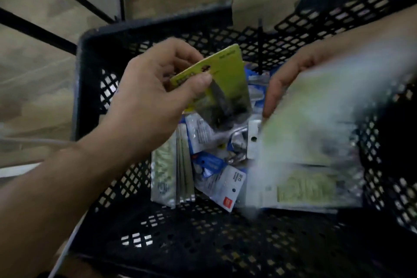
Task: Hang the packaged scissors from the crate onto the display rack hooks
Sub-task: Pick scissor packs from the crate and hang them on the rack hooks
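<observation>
Your left hand hangs over the black mesh crate and pinches a yellow-green carded scissors package between thumb and curled fingers. The grip sits on the header end, right beside the hang hole. The package is lifted clear of the pile. Its long axis runs nearly upright in the view, header toward the far rim and the clear blister end tilted down to the right toward the crate floor.

Your right hand is well apart from the left, on the crate's right side, with a large pale green package against it. Motion blur hides the fingers, so you cannot tell whether it is gripped.

Below the lifted package lie blue-and-white packets, and silvery packets stand on edge just beside them.
</observation>
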`<state>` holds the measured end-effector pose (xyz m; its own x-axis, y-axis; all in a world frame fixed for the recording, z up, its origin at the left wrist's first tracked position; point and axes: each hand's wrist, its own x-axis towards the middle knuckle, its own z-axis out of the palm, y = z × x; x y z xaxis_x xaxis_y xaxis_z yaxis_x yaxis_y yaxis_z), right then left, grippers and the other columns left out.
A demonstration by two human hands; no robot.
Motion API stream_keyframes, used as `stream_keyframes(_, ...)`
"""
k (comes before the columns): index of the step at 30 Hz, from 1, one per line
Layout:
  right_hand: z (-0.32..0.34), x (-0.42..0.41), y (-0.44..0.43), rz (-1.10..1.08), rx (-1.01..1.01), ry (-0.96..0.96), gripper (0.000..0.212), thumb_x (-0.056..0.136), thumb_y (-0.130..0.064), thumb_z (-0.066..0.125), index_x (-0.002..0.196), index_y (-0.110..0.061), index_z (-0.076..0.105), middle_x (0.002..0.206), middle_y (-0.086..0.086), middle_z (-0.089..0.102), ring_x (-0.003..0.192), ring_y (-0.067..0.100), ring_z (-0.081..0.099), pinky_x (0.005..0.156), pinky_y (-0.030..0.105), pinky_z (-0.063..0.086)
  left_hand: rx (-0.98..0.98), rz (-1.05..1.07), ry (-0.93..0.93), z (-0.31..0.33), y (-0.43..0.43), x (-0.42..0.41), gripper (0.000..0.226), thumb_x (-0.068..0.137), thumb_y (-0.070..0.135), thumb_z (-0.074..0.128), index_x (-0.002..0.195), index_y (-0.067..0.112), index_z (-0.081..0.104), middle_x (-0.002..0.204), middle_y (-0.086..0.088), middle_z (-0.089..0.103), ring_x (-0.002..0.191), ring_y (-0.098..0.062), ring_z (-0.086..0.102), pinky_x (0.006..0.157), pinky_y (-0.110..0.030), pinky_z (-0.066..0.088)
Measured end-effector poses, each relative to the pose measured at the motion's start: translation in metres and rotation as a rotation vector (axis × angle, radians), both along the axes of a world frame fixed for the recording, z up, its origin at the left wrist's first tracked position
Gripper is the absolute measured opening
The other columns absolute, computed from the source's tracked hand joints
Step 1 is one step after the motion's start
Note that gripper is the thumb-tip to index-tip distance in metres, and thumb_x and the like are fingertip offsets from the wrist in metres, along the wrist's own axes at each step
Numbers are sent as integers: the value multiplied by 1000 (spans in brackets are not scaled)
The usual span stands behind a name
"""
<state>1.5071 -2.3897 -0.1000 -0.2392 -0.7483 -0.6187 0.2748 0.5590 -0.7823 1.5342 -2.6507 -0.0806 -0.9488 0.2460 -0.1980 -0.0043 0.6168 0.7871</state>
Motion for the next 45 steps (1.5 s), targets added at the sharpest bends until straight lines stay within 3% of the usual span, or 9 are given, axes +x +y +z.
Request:
stream_keyframes(5, -6, -9, 7, -21, -47, -169, 55, 89, -73, 44, 101, -32, 77, 63, 21, 68, 45, 29, 65, 89, 69, 53, 371, 355, -188, -2, 7, -7, 23, 98, 6, 66, 120, 1, 67, 105, -9, 78, 95, -25, 76, 82, -44, 63)
stream_keyframes(8, -15, -12, 9, 139, 108, -191, 59, 83, -84, 28, 113, -51, 67, 64, 17, 68, 43, 24, 62, 61, 30, 58, 471, 513, -357, -7, 10, -4, 33, 108, 22, 50, 131, 0, 62, 121, -18, 73, 107, -34, 73, 90, -58, 60)
stream_keyframes(10, -18, -8, 4, 267, 163, -172, 58, 81, -79, 25, 87, -51, 75, 63, 11, 68, 54, 22, 67, 63, 23, 57, 498, 552, -486, -7, 13, 0, 39, 111, 32, 42, 137, 9, 60, 125, -14, 73, 113, -34, 72, 91, -63, 57)
stream_keyframes(15, -34, -6, 2, 153, 120, 68, 51, 70, -77, 67, 83, -31, 82, 92, -3, 79, 85, 11, 72, 80, 31, 59, 491, 525, -638, -6, 17, 4, 40, 112, 40, 33, 134, 17, 57, 118, -13, 76, 106, -36, 74, 84, -67, 58)
stream_keyframes(19, -40, -13, 10, 2, 40, -33, 54, 49, -51, 95, 95, -29, 79, 104, 10, 78, 92, 29, 77, 69, 31, 62, 444, 540, -641, -6, 18, 3, 39, 113, 35, 35, 127, 14, 65, 110, -9, 79, 100, -28, 77, 83, -51, 63)
stream_keyframes(25, -35, -15, 5, -135, 68, -59, 40, 84, -56, 72, 111, -27, 74, 107, 5, 79, 96, 32, 76, 90, 48, 59, 569, 452, -486, -7, 12, 0, 38, 108, 24, 50, 141, 6, 50, 127, -9, 73, 114, -27, 72, 88, -48, 62)
stream_keyframes(32, -27, -17, 4, -285, 168, 17, 24, 80, -37, 57, 85, -34, 81, 93, 6, 80, 88, 25, 78, 86, 43, 55, 439, 352, -437, -4, 7, 0, 29, 104, 14, 54, 131, 4, 60, 122, -8, 75, 112, -27, 73, 90, -49, 61)
stream_keyframes(37, -29, -17, 0, -389, 146, -48, 31, 75, -29, 64, 96, -9, 76, 96, 12, 79, 87, 30, 78, 95, 54, 53, 380, 404, -475, -5, 3, 0, 30, 105, 24, 55, 130, 9, 63, 119, -6, 76, 108, -29, 74, 92, -55, 60)
stream_keyframes(45, -31, -25, 4, -412, 112, -44, 50, 73, -39, 67, 116, -13, 69, 101, 11, 79, 91, 31, 77, 91, 53, 54, 360, 353, -526, 1, -5, 2, 33, 107, 24, 49, 136, 11, 59, 126, -5, 73, 114, -27, 72, 95, -52, 58)
